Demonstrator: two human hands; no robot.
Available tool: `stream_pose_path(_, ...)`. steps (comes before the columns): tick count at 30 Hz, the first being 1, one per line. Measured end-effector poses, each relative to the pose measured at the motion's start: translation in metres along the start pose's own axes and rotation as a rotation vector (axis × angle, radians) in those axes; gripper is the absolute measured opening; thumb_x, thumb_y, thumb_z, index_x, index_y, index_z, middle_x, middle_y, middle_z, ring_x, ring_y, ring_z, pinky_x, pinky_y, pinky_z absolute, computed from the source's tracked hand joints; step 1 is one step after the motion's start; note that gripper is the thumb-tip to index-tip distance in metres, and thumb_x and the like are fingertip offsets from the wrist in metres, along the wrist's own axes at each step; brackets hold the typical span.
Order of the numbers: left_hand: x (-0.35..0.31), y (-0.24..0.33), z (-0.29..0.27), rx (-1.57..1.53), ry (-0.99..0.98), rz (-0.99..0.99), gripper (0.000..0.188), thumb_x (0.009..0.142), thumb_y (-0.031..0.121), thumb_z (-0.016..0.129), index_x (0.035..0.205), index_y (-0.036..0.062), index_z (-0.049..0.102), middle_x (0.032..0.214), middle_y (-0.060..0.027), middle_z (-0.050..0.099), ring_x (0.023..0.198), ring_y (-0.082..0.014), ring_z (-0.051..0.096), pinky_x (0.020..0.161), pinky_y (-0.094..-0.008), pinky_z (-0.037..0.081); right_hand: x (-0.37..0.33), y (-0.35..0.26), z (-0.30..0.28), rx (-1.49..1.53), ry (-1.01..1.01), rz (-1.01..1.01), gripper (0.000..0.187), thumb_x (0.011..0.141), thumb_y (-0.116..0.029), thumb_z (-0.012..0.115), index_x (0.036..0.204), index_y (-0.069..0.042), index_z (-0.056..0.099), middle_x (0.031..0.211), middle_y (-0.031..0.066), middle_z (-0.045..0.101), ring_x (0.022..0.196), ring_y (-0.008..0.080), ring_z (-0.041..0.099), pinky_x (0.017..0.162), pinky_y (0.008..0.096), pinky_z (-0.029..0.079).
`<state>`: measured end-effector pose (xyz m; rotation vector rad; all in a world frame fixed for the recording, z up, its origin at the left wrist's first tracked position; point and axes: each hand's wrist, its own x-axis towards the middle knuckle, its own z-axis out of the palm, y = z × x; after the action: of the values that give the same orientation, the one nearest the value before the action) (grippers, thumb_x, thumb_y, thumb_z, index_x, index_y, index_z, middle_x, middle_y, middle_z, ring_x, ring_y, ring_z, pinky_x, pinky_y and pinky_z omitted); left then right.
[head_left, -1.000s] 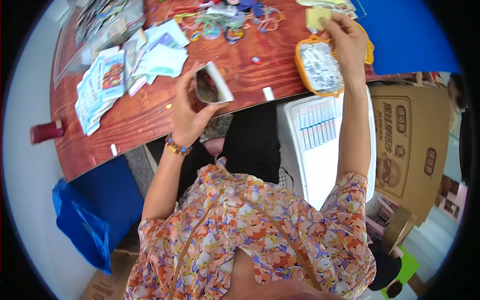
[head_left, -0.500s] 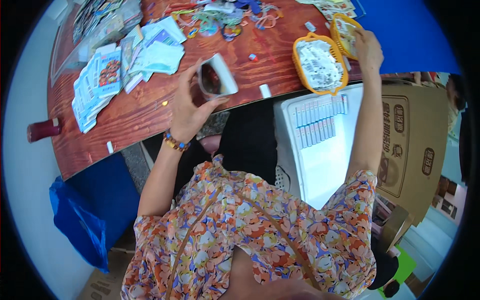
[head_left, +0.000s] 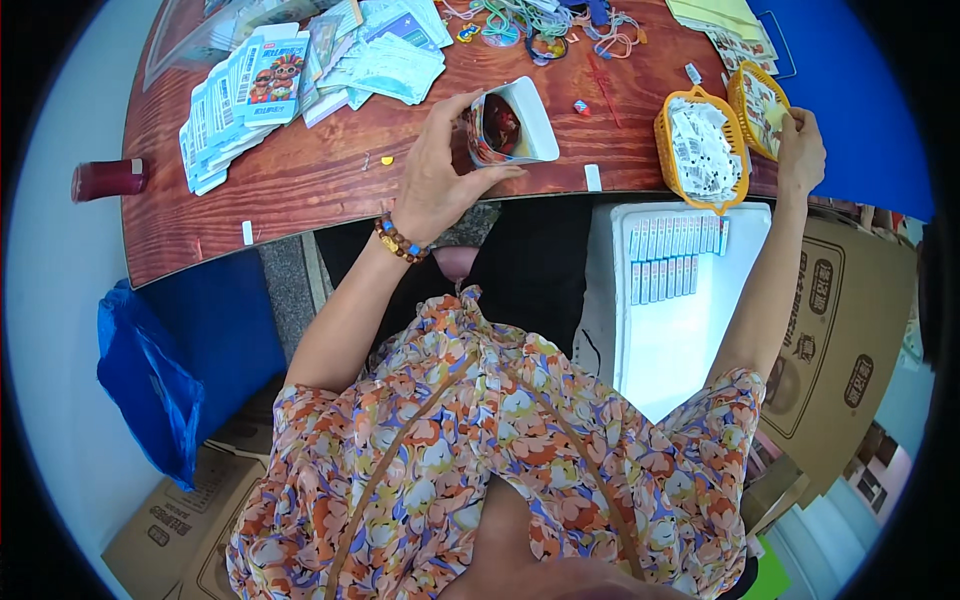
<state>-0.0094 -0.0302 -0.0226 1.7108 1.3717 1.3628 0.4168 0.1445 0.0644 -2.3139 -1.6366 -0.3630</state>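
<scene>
In my left hand (head_left: 440, 170), fingers curled round its side, is a small open carton (head_left: 535, 125) with its white flap up. Something dark red shows inside the carton, too dim to name. My right hand (head_left: 803, 152) is bent at the right edge of a small yellow basket (head_left: 742, 108) holding printed slips. Its fingertips are pressed together at the rim, and what they pinch is hidden. Just left of that stands a second yellow basket (head_left: 662, 150), full of small white printed packets (head_left: 703, 150).
Flat blue-white cartons (head_left: 270, 85) and pale leaflets (head_left: 395, 70) lie left on the red wooden table (head_left: 330, 190). Coloured cords (head_left: 560, 20) sit at the back. Below the table edge, a white foam box (head_left: 665, 350) holds rows of small boxes. A dark red jar (head_left: 108, 180) stands far left.
The view has shifted, so the table things sit further right and higher. My left hand still holds the carton. My right hand has moved from over the rear basket to its right rim.
</scene>
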Motion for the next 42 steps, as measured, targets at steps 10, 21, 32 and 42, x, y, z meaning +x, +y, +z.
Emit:
stream_pose_path(10,0.003,0.004,0.004,0.14,-0.029,0.009,0.084,0.069,0.022,0.088,0.137,0.004,0.043,0.127,-0.0163,0.055,0.116,-0.0326,0.058,0.096,-0.0405,0.05,-0.146,-0.133,-0.072,1.366,-0.244,-0.386,0.008,0.09,-0.002,0.066,0.099,0.0,0.067,0.086,0.0015,0.068,0.071,0.0054,0.06,0.062,0.0178,0.048)
stream_pose_path(21,0.002,0.014,0.004,0.25,0.063,0.042,0.085,0.066,0.015,0.088,0.136,0.0015,0.041,0.123,-0.019,0.054,0.114,-0.0364,0.056,0.093,-0.0418,0.05,-0.211,-0.204,-0.066,0.902,0.086,-0.711,0.007,0.083,-0.002,0.071,0.089,-0.005,0.069,0.072,0.0031,0.069,0.055,0.0098,0.063,0.046,0.0246,0.045)
stream_pose_path(32,-0.001,0.006,0.003,0.212,0.112,0.032,0.086,0.066,0.008,0.086,0.137,0.0011,0.039,0.13,-0.0205,0.051,0.121,-0.0386,0.052,0.101,-0.0435,0.045,-0.239,-0.193,-0.089,0.765,-0.134,-0.681,0.015,0.086,-0.008,0.07,0.101,-0.009,0.069,0.095,0.0053,0.07,0.071,0.0207,0.069,0.058,0.0292,0.053)
stream_pose_path(42,-0.006,0.002,0.006,0.259,0.136,0.118,0.089,0.064,0.006,0.085,0.139,0.0008,0.038,0.134,-0.0211,0.049,0.123,-0.0385,0.05,0.103,-0.0452,0.043,-0.248,-0.191,-0.088,0.67,-0.187,-0.696,0.023,0.086,-0.016,0.069,0.108,-0.009,0.067,0.104,0.0014,0.065,0.063,0.0199,0.067,0.051,0.0317,0.051)
